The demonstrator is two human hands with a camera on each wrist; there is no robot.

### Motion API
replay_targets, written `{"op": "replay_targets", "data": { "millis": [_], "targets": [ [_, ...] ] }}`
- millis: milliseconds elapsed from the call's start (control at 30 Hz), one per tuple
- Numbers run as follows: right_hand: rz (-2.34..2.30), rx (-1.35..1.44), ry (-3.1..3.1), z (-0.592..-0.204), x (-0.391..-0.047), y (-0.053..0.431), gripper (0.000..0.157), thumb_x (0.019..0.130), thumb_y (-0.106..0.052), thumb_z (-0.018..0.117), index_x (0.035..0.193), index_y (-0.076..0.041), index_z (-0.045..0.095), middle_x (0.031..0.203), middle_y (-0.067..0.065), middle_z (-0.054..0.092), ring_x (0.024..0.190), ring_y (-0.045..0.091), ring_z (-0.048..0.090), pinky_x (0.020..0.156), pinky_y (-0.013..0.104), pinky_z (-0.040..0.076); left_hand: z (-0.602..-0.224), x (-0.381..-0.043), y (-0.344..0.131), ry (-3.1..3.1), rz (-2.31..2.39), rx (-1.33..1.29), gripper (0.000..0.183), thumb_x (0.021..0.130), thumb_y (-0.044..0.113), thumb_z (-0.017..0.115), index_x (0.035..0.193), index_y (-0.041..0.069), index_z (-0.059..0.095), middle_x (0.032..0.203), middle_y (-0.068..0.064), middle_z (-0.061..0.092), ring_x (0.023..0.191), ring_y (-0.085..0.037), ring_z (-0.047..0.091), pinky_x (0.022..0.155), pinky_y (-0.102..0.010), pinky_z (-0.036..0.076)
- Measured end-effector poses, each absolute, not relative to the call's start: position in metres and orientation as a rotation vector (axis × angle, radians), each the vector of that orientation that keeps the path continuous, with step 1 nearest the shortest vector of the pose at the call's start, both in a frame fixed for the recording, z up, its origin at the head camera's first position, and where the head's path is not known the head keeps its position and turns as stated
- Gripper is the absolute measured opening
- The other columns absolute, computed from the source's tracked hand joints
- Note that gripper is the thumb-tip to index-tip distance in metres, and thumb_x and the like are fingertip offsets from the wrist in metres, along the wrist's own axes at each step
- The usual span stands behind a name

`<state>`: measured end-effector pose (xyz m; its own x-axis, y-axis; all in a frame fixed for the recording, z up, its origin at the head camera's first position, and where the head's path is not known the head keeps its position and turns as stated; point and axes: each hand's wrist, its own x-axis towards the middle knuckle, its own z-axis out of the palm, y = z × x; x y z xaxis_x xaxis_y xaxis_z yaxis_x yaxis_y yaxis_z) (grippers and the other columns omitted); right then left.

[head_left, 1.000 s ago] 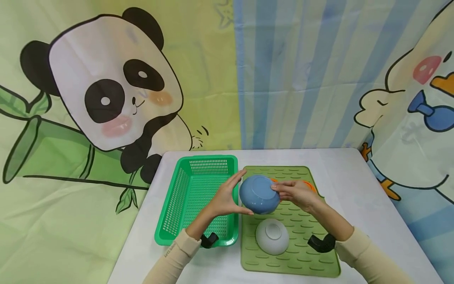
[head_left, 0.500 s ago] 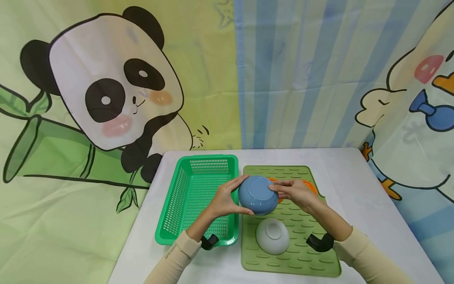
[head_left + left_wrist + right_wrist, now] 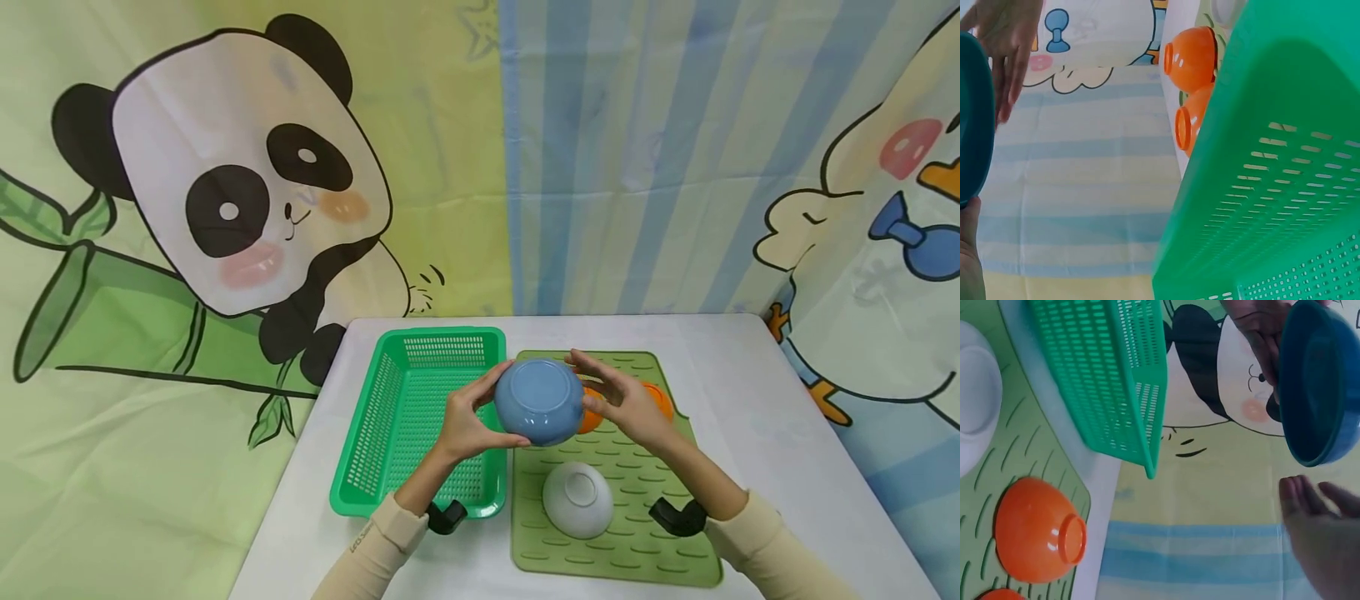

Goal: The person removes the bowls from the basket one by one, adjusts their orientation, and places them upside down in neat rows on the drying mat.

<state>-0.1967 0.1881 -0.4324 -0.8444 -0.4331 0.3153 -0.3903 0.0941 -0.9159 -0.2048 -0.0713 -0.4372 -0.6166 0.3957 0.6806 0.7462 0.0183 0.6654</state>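
Observation:
My left hand (image 3: 465, 421) grips a blue bowl (image 3: 542, 400) by its left side, held base up above the gap between the basket and the mat. The thumb lies along its near side. At the bowl's right, my right hand (image 3: 630, 404) has its fingers spread. In the right wrist view that hand (image 3: 1325, 531) is apart from the blue bowl (image 3: 1316, 387), while the left hand (image 3: 1260, 325) holds the bowl from the other side. A white bowl (image 3: 577, 500) rests upside down on the green mat (image 3: 637, 533) below.
A green perforated basket (image 3: 431, 392) stands left of the mat on the white table (image 3: 720, 358). Two orange bowls lie base up on the mat's far part; one orange bowl (image 3: 1038, 531) shows fully in the right wrist view. Printed cloth (image 3: 585, 167) hangs behind.
The right hand has let go of the bowl's base and spread its fingers. The bowl has shifted slightly left and away in the left hand.

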Motion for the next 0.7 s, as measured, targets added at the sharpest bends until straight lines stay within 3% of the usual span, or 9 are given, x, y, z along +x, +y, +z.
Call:
{"op": "replay_targets", "data": {
  "millis": [100, 200, 300, 533, 700],
  "targets": [
    [-1.881, -1.135, 2.235, -0.435, -0.197, 0.186, 0.083, 0.081, 0.002, 0.068, 0.146, 0.0, 0.016, 0.147, 0.022, 0.022, 0.133, 0.036, 0.025, 0.103, 0.025, 0.032, -0.436, -0.205, -0.071, -1.975, -1.636, -1.177, 0.094, 0.064, 0.04, 0.08, 0.127, -0.019, 0.042, 0.125, -0.029, 0.05, 0.109, -0.03, 0.057, 0.079, -0.042, 0.052],
    [-1.789, -1.223, 2.295, -0.428, -0.192, 0.18, 0.097, 0.072, 0.006, 0.075, 0.146, 0.002, 0.012, 0.149, 0.022, 0.017, 0.135, 0.023, 0.024, 0.104, 0.025, 0.03, -0.437, -0.205, -0.071, -1.961, -1.635, -1.186, 0.093, 0.065, 0.039, 0.08, 0.127, -0.019, 0.042, 0.125, -0.03, 0.05, 0.109, -0.031, 0.056, 0.08, -0.04, 0.052],
    [-1.725, -1.227, 2.389, -0.419, -0.185, 0.175, 0.098, 0.067, 0.007, 0.078, 0.144, 0.007, 0.017, 0.147, 0.025, 0.019, 0.133, 0.017, 0.029, 0.101, 0.025, 0.034, -0.437, -0.206, -0.07, -1.952, -1.626, -1.195, 0.092, 0.065, 0.039, 0.08, 0.126, -0.019, 0.042, 0.124, -0.031, 0.05, 0.108, -0.031, 0.057, 0.079, -0.04, 0.052],
    [-1.634, -1.286, 2.558, -0.415, -0.18, 0.177, 0.094, 0.062, 0.001, 0.083, 0.139, 0.012, 0.028, 0.14, 0.031, 0.031, 0.127, 0.025, 0.039, 0.095, 0.024, 0.04, -0.444, -0.206, -0.068, -1.996, -1.582, -1.204, 0.093, 0.064, 0.037, 0.081, 0.128, -0.018, 0.041, 0.125, -0.031, 0.049, 0.11, -0.032, 0.055, 0.081, -0.036, 0.051],
    [-1.506, -1.297, 2.662, -0.413, -0.178, 0.188, 0.095, 0.06, -0.003, 0.085, 0.137, 0.013, 0.031, 0.137, 0.031, 0.035, 0.124, 0.03, 0.041, 0.097, 0.023, 0.039, -0.463, -0.214, -0.06, -2.131, -1.431, -1.193, 0.101, 0.055, 0.03, 0.089, 0.135, -0.008, 0.04, 0.131, -0.021, 0.048, 0.118, -0.027, 0.05, 0.089, -0.033, 0.047]
  ]
}}
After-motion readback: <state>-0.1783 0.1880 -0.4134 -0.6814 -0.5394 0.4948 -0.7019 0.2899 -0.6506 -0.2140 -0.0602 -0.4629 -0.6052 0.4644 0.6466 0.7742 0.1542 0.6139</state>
